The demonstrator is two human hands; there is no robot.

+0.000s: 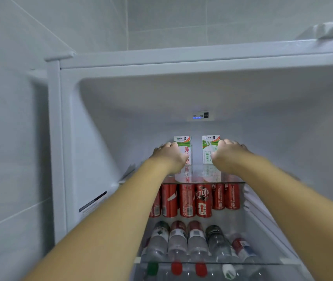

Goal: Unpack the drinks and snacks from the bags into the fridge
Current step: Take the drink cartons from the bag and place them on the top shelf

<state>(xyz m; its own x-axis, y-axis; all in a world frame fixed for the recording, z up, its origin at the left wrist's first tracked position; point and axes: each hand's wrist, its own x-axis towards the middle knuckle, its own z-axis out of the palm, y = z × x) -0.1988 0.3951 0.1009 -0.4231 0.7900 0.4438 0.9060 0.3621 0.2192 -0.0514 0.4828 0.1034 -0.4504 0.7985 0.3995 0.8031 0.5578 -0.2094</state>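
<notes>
Head view. Both arms reach deep into the fridge, to the top glass shelf. Left hand curls round the left carton; right hand curls round the right carton. Both cartons stand upright, long axes vertical, apart, near the back wall. Each lies inward of its hand's fingers. Cans and bottles fill the lower shelves.

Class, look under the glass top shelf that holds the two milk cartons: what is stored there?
Under the glass shelf, a row of red cola cans stands upright. The forearms cover the row's left end, so the count is unclear.
</notes>
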